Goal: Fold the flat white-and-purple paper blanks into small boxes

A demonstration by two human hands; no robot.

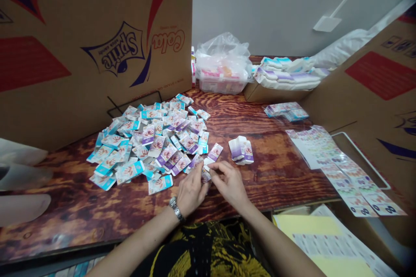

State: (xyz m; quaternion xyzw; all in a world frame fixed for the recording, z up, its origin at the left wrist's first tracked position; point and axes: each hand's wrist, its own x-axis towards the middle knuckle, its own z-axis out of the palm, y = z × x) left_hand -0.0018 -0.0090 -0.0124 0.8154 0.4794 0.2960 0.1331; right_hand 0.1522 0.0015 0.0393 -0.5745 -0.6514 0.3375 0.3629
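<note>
Head view: gripped a small printed carton (205,176) in the left hand (191,190), pinching its end with the right hand (229,184), near-right of the carton pile (156,138); probably worked the end flap, next needing steady fingertips.

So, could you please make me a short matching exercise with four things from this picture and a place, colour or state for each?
1. Watch
2. Pile of small boxes
3. Plastic bag
4. Left hand

A. Toward the back of the table
B. Meeting the right hand at a small box
C. Silver-coloured
D. Heaped in front of the Sprite carton

Pairs: 1-C, 2-D, 3-A, 4-B
</note>
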